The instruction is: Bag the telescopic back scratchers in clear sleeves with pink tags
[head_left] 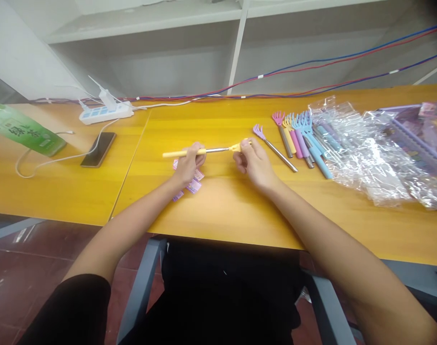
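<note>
A yellow back scratcher (218, 150) with a silver shaft lies level between my two hands, above the table. My left hand (191, 165) is closed round its yellow handle, close to the shaft. At the other end, my right hand (253, 163) pinches the yellow claw head, partly hiding it. Under and beside my left hand lie small pink and purple printed labels (194, 186). To the right of my right hand rests a back scratcher with a purple claw (258, 132) and a bare metal shaft, not touched by either hand.
Several pink, yellow and blue back scratchers (304, 139) lie at the right, beside crumpled clear plastic bags (372, 158) and a purple basket (416, 139). At the left are a phone (99, 149), a power strip (106, 113) and a green tea bottle (24, 130). Cables run along the back.
</note>
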A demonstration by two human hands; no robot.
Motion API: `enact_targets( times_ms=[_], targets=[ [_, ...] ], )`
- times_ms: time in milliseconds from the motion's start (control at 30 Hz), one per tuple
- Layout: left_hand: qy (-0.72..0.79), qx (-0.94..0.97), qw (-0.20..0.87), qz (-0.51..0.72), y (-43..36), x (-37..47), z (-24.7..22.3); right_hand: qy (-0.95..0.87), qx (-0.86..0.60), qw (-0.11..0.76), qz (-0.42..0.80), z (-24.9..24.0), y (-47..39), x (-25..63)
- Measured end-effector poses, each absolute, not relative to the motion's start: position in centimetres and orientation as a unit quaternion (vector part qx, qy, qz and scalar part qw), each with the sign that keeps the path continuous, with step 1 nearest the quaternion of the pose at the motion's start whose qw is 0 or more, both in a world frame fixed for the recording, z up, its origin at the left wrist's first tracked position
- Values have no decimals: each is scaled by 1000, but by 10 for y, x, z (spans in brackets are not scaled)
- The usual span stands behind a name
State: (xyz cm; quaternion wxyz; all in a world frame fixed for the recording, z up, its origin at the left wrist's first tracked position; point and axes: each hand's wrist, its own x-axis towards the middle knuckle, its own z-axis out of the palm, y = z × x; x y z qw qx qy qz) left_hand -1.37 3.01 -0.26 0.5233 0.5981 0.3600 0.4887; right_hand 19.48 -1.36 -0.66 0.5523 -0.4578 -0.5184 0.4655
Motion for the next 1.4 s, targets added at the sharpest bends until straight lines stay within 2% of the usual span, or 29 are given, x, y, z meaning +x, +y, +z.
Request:
enact_targets(
  times_ms=[233, 333, 633, 1000, 1100, 1200, 1300, 1400],
  targets=[
    [323, 630, 524, 473, 35, -23, 0, -384, -409, 677, 476, -5, 17, 231],
    [334, 622, 551, 444, 37, -26, 3, -351, -409, 695, 475, -4, 25, 253],
    [331, 741, 530, 248, 22, -27, 7, -428, -407, 652, 475, -2, 19, 250],
    [350, 755, 460, 310, 24, -31, 3, -559, -454, 570, 396, 9, 1, 243],
    [357, 769, 447, 285, 23, -31, 5, -579, -466, 554, 375, 10, 1, 247],
    [358, 779, 449, 252, 22, -29, 6, -623, -503, 513, 308, 15, 5, 268],
    [351, 767, 470, 260, 20, -25, 4, -637, -597, 464, 150, 19, 12, 304],
    [351, 756, 474, 284, 21, -24, 1, -566, -720, 402, -4, 13, 17, 341]
  ],
)
